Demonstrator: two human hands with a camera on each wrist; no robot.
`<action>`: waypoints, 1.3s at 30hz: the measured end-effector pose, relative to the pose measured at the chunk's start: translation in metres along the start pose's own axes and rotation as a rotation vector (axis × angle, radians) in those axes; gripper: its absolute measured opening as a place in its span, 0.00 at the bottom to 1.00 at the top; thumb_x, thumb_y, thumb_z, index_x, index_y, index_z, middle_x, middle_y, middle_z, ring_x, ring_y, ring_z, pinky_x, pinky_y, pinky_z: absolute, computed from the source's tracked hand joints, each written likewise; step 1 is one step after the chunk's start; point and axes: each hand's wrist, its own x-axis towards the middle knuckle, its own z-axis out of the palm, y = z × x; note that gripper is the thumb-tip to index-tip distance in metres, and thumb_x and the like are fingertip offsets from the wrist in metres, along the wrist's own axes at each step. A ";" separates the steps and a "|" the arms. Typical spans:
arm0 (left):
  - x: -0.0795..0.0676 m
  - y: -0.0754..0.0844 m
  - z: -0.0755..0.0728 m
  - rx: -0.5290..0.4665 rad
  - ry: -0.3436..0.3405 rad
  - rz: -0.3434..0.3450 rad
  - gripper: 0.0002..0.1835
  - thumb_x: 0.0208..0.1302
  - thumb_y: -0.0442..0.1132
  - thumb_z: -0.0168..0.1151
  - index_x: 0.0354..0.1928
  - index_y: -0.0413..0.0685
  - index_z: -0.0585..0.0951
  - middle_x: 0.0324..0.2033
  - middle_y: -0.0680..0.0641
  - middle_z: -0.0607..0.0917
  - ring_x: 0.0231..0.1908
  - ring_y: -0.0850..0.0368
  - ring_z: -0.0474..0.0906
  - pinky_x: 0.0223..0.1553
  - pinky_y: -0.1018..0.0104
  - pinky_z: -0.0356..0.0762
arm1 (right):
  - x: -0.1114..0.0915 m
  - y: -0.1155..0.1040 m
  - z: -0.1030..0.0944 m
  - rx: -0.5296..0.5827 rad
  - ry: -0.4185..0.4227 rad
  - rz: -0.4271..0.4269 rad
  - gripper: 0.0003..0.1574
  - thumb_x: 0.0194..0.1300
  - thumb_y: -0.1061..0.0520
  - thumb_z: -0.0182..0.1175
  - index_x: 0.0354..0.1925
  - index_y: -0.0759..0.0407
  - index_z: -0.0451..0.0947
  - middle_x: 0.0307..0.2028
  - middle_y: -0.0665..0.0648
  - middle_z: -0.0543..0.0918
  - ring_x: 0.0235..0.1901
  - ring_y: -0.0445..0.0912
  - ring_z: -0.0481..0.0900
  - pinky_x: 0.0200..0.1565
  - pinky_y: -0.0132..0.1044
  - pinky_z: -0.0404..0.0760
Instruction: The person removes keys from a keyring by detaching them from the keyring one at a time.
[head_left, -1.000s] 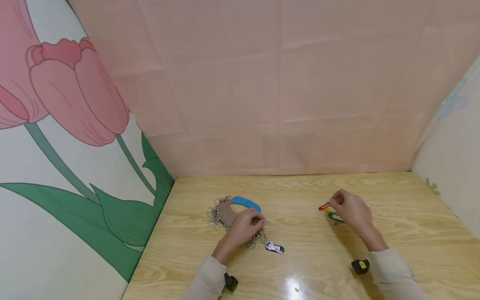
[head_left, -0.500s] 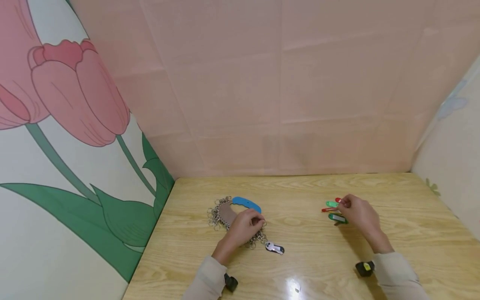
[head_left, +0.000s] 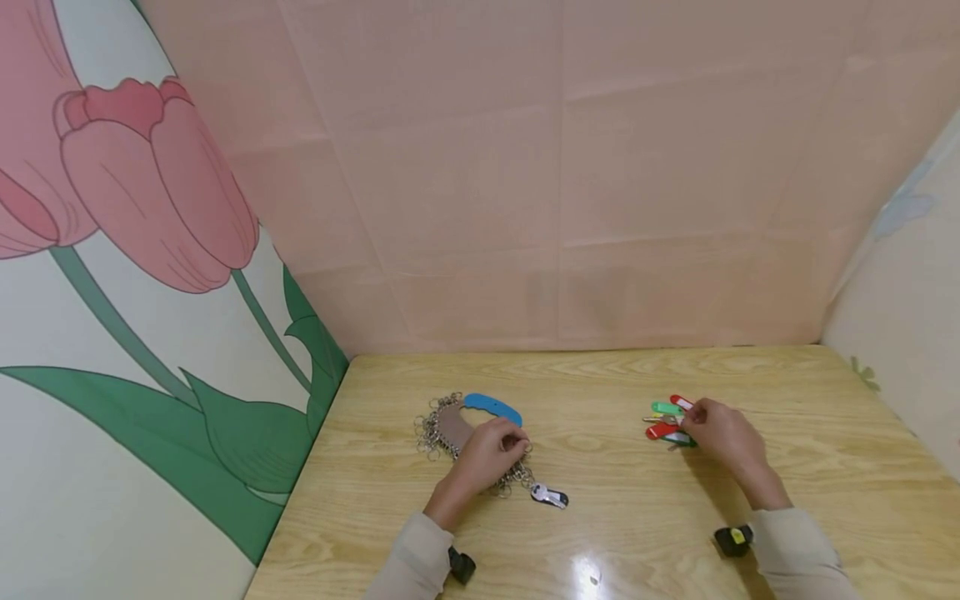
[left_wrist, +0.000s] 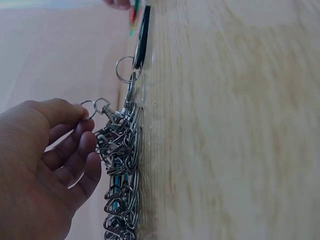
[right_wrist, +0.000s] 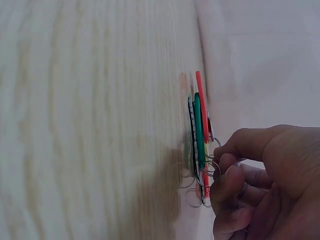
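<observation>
My left hand (head_left: 486, 457) pinches a small metal ring (left_wrist: 89, 109) between thumb and fingertip. That ring belongs to a crescent-shaped key holder with a brown panel (head_left: 453, 425), a blue handle (head_left: 491, 407) and several metal clips (left_wrist: 122, 165) along its edge. A black key tag (head_left: 550, 497) with a silver key hangs from its near end. To the right, my right hand (head_left: 726, 435) pinches a key ring (right_wrist: 217, 142) over a small pile of tags. A red tag (head_left: 662, 431) and a key (head_left: 657, 419) show at its fingertips; a light green tag (head_left: 666, 407) lies behind.
Another red tag (head_left: 681, 402) and a dark green tag (head_left: 684, 440) are in the pile. The wooden table (head_left: 600, 467) meets a pink cloth backdrop (head_left: 525, 308) behind and a tulip-printed wall (head_left: 225, 450) on the left. Each wrist wears a black camera (head_left: 732, 540).
My right hand has shifted slightly right and toward me. The red tag in front of it has turned from edge-on to flat, and a key now shows beside it. My left hand stays put.
</observation>
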 end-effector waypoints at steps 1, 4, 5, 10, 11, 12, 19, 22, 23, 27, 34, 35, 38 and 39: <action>0.000 0.000 0.000 -0.002 0.000 0.000 0.06 0.78 0.43 0.65 0.46 0.53 0.90 0.38 0.58 0.85 0.36 0.73 0.76 0.38 0.76 0.78 | 0.000 0.001 0.000 -0.001 -0.003 0.001 0.21 0.72 0.51 0.61 0.49 0.69 0.81 0.41 0.66 0.87 0.35 0.53 0.81 0.31 0.40 0.73; 0.000 -0.001 0.000 -0.015 -0.001 -0.009 0.06 0.78 0.42 0.65 0.47 0.52 0.89 0.39 0.57 0.85 0.36 0.72 0.76 0.38 0.76 0.79 | 0.000 0.003 0.001 -0.003 -0.004 0.001 0.20 0.72 0.51 0.61 0.48 0.68 0.81 0.41 0.66 0.87 0.35 0.53 0.81 0.31 0.40 0.73; 0.000 -0.002 -0.001 -0.018 -0.001 -0.013 0.06 0.78 0.42 0.65 0.47 0.52 0.89 0.39 0.57 0.85 0.37 0.72 0.76 0.39 0.75 0.79 | 0.000 0.003 0.001 0.000 -0.005 0.002 0.20 0.72 0.51 0.61 0.48 0.68 0.81 0.41 0.66 0.87 0.35 0.53 0.81 0.31 0.40 0.72; 0.000 -0.004 0.000 -0.023 0.003 -0.010 0.08 0.78 0.41 0.65 0.50 0.48 0.88 0.41 0.55 0.86 0.38 0.71 0.78 0.40 0.74 0.80 | -0.002 0.004 -0.001 0.005 0.002 0.007 0.19 0.71 0.51 0.62 0.47 0.67 0.81 0.40 0.66 0.86 0.34 0.53 0.80 0.30 0.40 0.71; 0.000 -0.004 0.000 -0.023 0.003 -0.008 0.09 0.78 0.41 0.65 0.51 0.47 0.88 0.42 0.54 0.86 0.38 0.70 0.78 0.40 0.74 0.80 | -0.002 0.004 -0.001 0.005 0.004 0.007 0.18 0.71 0.51 0.61 0.47 0.66 0.81 0.40 0.65 0.86 0.34 0.52 0.80 0.30 0.40 0.71; 0.000 -0.004 0.000 -0.023 0.003 -0.003 0.09 0.78 0.40 0.65 0.52 0.46 0.88 0.42 0.54 0.86 0.38 0.70 0.78 0.40 0.73 0.80 | -0.003 0.004 -0.001 0.006 0.006 0.009 0.18 0.71 0.51 0.61 0.46 0.66 0.81 0.40 0.65 0.86 0.33 0.52 0.80 0.30 0.39 0.71; 0.000 -0.006 0.000 -0.012 -0.004 0.009 0.10 0.78 0.40 0.64 0.52 0.45 0.87 0.42 0.53 0.85 0.38 0.69 0.77 0.40 0.74 0.80 | -0.006 -0.001 -0.003 0.015 0.032 0.018 0.17 0.71 0.51 0.60 0.45 0.65 0.81 0.37 0.63 0.86 0.32 0.51 0.79 0.29 0.39 0.71; 0.000 -0.006 0.001 -0.006 -0.005 0.015 0.09 0.78 0.39 0.64 0.52 0.45 0.87 0.41 0.53 0.84 0.37 0.68 0.76 0.39 0.74 0.79 | -0.008 -0.005 -0.003 0.017 0.048 0.008 0.17 0.72 0.50 0.60 0.45 0.64 0.81 0.37 0.62 0.86 0.31 0.50 0.79 0.29 0.39 0.71; 0.001 -0.006 0.001 -0.005 -0.004 0.018 0.09 0.78 0.39 0.64 0.52 0.44 0.87 0.41 0.53 0.84 0.37 0.68 0.76 0.39 0.74 0.79 | -0.009 -0.007 -0.004 0.017 0.055 0.000 0.17 0.72 0.50 0.60 0.45 0.64 0.81 0.36 0.62 0.86 0.31 0.50 0.78 0.28 0.39 0.71; 0.001 -0.006 0.001 -0.010 -0.003 0.027 0.08 0.78 0.37 0.64 0.51 0.44 0.87 0.40 0.54 0.83 0.36 0.69 0.75 0.38 0.75 0.78 | -0.012 -0.016 -0.004 0.029 0.072 -0.036 0.17 0.72 0.51 0.59 0.46 0.64 0.81 0.35 0.60 0.86 0.28 0.49 0.77 0.26 0.39 0.70; -0.002 -0.002 -0.002 -0.021 -0.026 0.032 0.08 0.78 0.37 0.63 0.51 0.45 0.88 0.40 0.55 0.84 0.37 0.70 0.76 0.39 0.75 0.79 | -0.017 -0.034 -0.001 0.048 0.073 -0.072 0.14 0.72 0.52 0.60 0.45 0.63 0.82 0.35 0.61 0.87 0.27 0.47 0.77 0.27 0.40 0.71; -0.003 -0.002 -0.002 -0.022 -0.030 0.034 0.08 0.78 0.37 0.64 0.50 0.45 0.88 0.40 0.55 0.84 0.37 0.70 0.76 0.39 0.75 0.79 | -0.018 -0.036 0.000 0.051 0.076 -0.082 0.14 0.71 0.53 0.60 0.45 0.63 0.82 0.35 0.61 0.88 0.27 0.46 0.77 0.26 0.40 0.71; -0.005 -0.001 -0.003 -0.017 -0.042 0.045 0.07 0.77 0.36 0.64 0.49 0.45 0.88 0.39 0.55 0.84 0.37 0.70 0.76 0.39 0.76 0.80 | -0.021 -0.042 0.003 0.060 0.078 -0.112 0.13 0.72 0.54 0.59 0.45 0.62 0.82 0.36 0.61 0.89 0.24 0.45 0.75 0.23 0.39 0.70; -0.006 -0.001 -0.004 -0.017 -0.047 0.049 0.07 0.77 0.36 0.64 0.48 0.45 0.88 0.39 0.55 0.85 0.37 0.70 0.76 0.39 0.75 0.80 | -0.022 -0.044 0.004 0.062 0.080 -0.123 0.12 0.72 0.54 0.58 0.45 0.62 0.82 0.35 0.60 0.89 0.23 0.44 0.75 0.22 0.39 0.70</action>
